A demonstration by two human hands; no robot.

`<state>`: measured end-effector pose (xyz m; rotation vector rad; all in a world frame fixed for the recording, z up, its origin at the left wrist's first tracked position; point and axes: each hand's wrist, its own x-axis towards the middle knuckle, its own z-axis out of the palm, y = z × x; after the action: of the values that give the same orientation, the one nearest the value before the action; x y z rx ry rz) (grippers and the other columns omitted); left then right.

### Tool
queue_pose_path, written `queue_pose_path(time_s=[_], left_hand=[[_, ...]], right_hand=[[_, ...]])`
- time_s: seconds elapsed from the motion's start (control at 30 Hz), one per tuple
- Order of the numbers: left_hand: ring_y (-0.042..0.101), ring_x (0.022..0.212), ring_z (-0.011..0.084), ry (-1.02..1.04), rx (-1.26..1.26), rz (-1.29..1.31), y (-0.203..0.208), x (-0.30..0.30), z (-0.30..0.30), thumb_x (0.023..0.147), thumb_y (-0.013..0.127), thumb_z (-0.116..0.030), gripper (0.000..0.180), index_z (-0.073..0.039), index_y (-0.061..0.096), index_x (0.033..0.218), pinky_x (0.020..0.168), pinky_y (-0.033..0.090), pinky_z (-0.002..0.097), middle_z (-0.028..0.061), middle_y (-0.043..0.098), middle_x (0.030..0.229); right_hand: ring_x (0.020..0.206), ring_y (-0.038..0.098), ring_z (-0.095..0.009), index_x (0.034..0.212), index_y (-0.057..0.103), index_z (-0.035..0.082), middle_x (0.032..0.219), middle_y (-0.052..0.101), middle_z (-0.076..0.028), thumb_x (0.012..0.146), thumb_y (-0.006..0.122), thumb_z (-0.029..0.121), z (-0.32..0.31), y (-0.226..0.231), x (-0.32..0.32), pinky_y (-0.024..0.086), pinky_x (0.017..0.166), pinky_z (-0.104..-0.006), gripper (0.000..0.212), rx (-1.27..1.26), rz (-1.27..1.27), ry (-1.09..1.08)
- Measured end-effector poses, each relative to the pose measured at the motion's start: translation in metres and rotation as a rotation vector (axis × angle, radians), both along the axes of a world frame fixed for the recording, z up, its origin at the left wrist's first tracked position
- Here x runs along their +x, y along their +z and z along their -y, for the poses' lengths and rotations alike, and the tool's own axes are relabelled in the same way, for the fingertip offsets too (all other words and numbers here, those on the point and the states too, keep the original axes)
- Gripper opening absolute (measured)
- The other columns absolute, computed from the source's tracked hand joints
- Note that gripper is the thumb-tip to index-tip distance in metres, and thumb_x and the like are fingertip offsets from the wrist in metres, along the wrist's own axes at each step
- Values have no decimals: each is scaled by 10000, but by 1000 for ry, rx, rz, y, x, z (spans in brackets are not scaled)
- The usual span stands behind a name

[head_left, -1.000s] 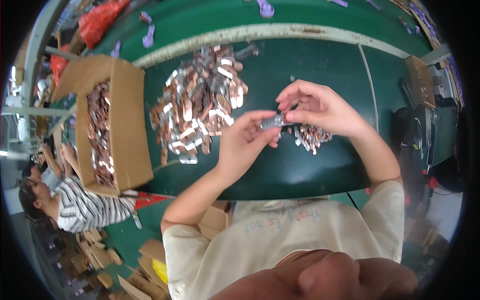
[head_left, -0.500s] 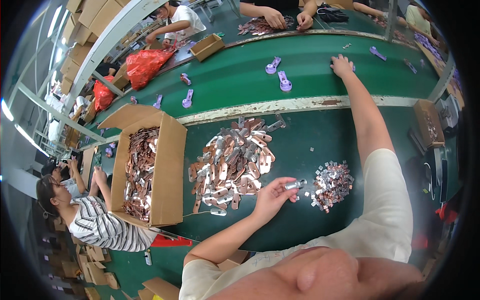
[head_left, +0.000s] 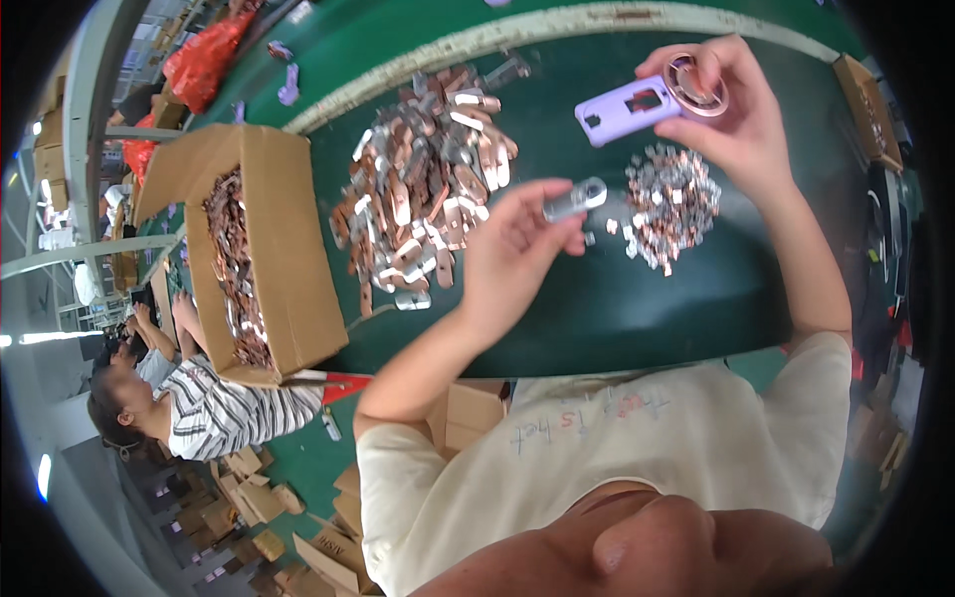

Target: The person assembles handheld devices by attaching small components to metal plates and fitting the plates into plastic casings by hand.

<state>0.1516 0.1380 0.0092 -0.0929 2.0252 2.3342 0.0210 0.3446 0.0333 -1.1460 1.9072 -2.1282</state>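
1. Two hands are at work above the dark green bench (head_left: 637,308). The left hand (head_left: 512,254) pinches a small silver metal piece (head_left: 575,199) between thumb and fingertips, closed narrowly on it, clear of the bench surface.
2. The right hand (head_left: 741,109) is closed on a lilac plastic holder (head_left: 627,107) and a pinkish round part (head_left: 696,90), both raised above the pile of small metal bits (head_left: 671,204).
3. Judgement: the silver piece looks bound for the lilac holder. Good practice is to bring both hands together over the small pile, hold the holder level, and keep the pinch near the piece's end so its free end stays visible.
4. Beside the left hand lie a heap of copper and silver strips (head_left: 423,179) and an open cardboard box (head_left: 264,249) of similar parts.
5. Not determinable: the holder's far end behind the right fingers, how the round part attaches, and the silver piece's exact shape.
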Motion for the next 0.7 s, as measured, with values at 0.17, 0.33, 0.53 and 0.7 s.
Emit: queue_pose_path(time_s=[0.17, 0.33, 0.53, 0.7], left_hand=[[619, 741, 170, -36, -25, -78, 2, -3, -11, 819, 573, 53, 320, 89, 475, 1122, 668, 536, 267, 171, 610, 916], [633, 778, 188, -52, 10, -87, -12, -3, -16, 828, 558, 54, 298, 89, 491, 1117, 695, 539, 272, 176, 613, 937], [638, 782, 191, -49, 25, -30, -33, -4, -14, 828, 552, 62, 297, 82, 491, 1118, 730, 542, 279, 173, 621, 934], [641, 808, 209, -45, 41, -50, -40, 1, -17, 819, 563, 69, 313, 83, 482, 1121, 739, 545, 293, 178, 620, 939]], right_hand=[[802, 575, -141, 1045, 426, 26, 1116, 506, -208, 802, 604, 40, -5, -7, 51, 492, 635, -214, 301, 33, -126, -156], [438, 476, -51, 959, 517, 67, 703, 587, -62, 905, 466, 340, -19, -12, 39, 373, 388, -169, 283, 149, 722, -158], [498, 466, -46, 1124, 478, 46, 820, 588, -80, 916, 420, 410, -17, -27, 53, 296, 382, -150, 423, 36, 740, -167], [859, 506, -128, 1096, 476, 27, 1002, 514, -76, 732, 682, 9, -22, -33, 64, 403, 719, -227, 419, 301, 38, -126]])
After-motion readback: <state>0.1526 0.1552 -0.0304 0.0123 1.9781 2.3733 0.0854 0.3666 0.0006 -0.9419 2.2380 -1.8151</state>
